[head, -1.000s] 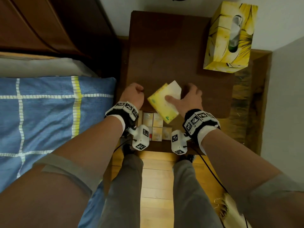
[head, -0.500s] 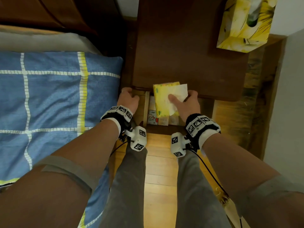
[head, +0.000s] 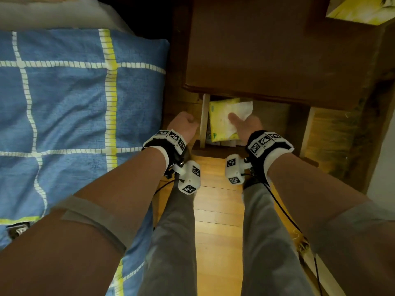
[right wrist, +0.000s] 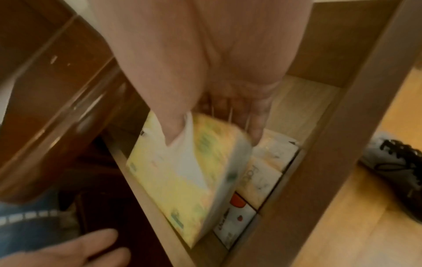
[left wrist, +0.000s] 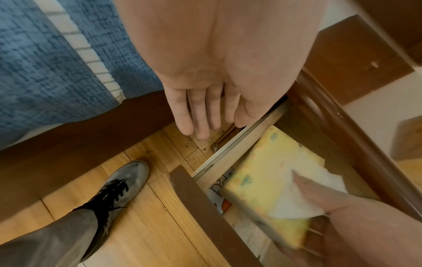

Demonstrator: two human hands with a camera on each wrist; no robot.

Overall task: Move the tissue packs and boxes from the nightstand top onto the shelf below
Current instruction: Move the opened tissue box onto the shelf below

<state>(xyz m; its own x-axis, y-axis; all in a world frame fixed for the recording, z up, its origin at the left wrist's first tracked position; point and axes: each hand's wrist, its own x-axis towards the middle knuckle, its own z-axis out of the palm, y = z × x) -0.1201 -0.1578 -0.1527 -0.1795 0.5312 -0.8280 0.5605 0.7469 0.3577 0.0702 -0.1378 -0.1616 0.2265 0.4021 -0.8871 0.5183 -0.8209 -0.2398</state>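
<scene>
Under the nightstand top, a yellow tissue pack hangs over the shelf, pinched by the right hand, thumb pressing its loose white tissue, probably so it lands on the three or so small packs below. One yellow tissue box remains on top. The left hand hangs beside the shelf wall with straight fingers, holding nothing.

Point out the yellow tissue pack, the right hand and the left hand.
yellow tissue pack (head: 220, 116), head view, top face.
right hand (head: 245, 124), head view, back of hand.
left hand (left wrist: 205, 101), left wrist view, palm.
</scene>
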